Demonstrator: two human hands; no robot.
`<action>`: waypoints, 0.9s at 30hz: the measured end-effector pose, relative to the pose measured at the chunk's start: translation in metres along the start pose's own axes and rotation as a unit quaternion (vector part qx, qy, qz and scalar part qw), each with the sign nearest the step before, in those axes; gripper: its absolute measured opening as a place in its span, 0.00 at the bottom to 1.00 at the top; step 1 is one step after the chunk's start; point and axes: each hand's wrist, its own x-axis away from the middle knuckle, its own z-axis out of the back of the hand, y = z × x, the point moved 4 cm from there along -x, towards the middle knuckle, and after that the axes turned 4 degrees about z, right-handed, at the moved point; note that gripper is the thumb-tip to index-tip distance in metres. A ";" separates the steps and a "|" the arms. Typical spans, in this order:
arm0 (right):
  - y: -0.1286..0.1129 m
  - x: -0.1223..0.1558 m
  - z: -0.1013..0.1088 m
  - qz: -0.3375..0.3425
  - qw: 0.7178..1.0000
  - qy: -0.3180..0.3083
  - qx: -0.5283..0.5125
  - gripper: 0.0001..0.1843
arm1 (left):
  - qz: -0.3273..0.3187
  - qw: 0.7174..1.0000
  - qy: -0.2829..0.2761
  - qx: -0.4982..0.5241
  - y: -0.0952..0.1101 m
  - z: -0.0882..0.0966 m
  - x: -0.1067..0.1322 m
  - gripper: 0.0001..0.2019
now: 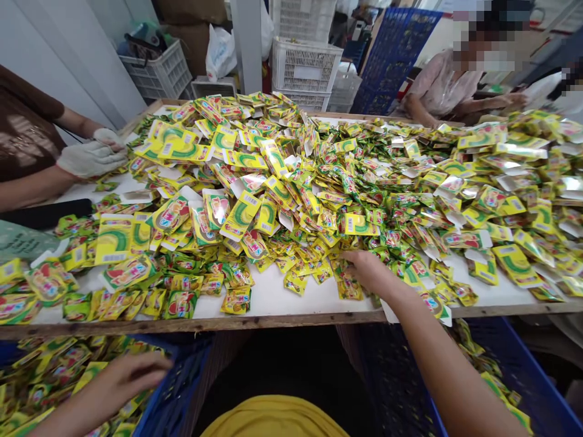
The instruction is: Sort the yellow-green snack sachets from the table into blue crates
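My left hand (130,376) is above a blue crate (175,352) filled with packets, its fingers stretched out and nothing seen in them. On the white tabletop, near its front edge, my right hand (371,273) curls over small yellow packets (349,286); some of its fingertips are hidden. A large heap of small yellow-green candy packets (319,267) covers the table. Mixed in are flat yellow printed cards (243,213) with green curves and barcodes. Several small packets (180,303) lie in a rough row at the front left.
The table has a raised wooden edge (291,320). Another blue crate (510,358) with packets stands below right. A co-worker's white-gloved hands (91,158) rest at the heap's left end. Another person (449,85) sits across at right. White crates (305,67) are stacked behind.
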 end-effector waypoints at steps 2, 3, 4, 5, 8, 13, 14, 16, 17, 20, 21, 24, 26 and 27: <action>-0.001 -0.014 0.001 0.005 1.000 -0.003 0.025 0.18 | -0.112 0.989 -0.071 -0.058 0.055 -0.013 -0.030 0.10; -0.005 -0.018 0.000 0.013 1.000 -0.001 0.028 0.17 | -0.181 0.979 -0.052 -0.078 0.086 -0.017 -0.046 0.10; -0.010 -0.020 -0.002 0.026 0.999 0.002 0.034 0.15 | -0.246 0.964 -0.014 -0.097 0.115 -0.020 -0.061 0.12; -0.015 -0.020 -0.004 0.041 0.998 0.007 0.041 0.13 | -0.302 0.944 0.022 -0.129 0.141 -0.023 -0.077 0.13; -0.024 -0.012 -0.012 0.083 0.995 0.012 0.059 0.12 | -0.376 0.874 0.110 -0.289 0.190 -0.034 -0.121 0.22; -0.019 -0.004 -0.017 0.088 0.996 0.000 0.020 0.16 | -0.375 0.819 0.086 -0.425 0.195 -0.039 -0.168 0.30; -0.017 -0.006 -0.018 0.084 0.996 -0.001 0.015 0.16 | -0.378 0.820 0.084 -0.422 0.194 -0.038 -0.171 0.30; -0.016 -0.009 -0.020 0.077 0.997 0.000 0.008 0.15 | -0.392 0.824 0.084 -0.401 0.193 -0.037 -0.169 0.26; -0.017 -0.011 -0.021 0.073 0.997 0.002 0.002 0.14 | -0.403 0.825 0.080 -0.388 0.194 -0.039 -0.164 0.23; -0.021 -0.014 -0.025 0.067 0.997 0.009 -0.030 0.12 | -0.465 0.808 0.013 -0.360 0.198 -0.065 -0.136 0.20; -0.022 -0.014 -0.025 0.066 0.997 0.012 -0.046 0.12 | -0.484 0.799 -0.018 -0.356 0.199 -0.078 -0.126 0.20; -0.015 -0.010 -0.017 0.053 0.994 0.027 -0.095 0.12 | -0.501 0.792 -0.086 -0.337 0.199 -0.108 -0.103 0.18; -0.003 -0.007 -0.006 0.035 0.990 0.043 -0.133 0.13 | -0.487 0.805 -0.092 -0.326 0.197 -0.116 -0.098 0.18; 0.003 -0.005 -0.001 0.027 0.987 0.046 -0.155 0.14 | -0.478 0.810 -0.092 -0.326 0.195 -0.117 -0.098 0.18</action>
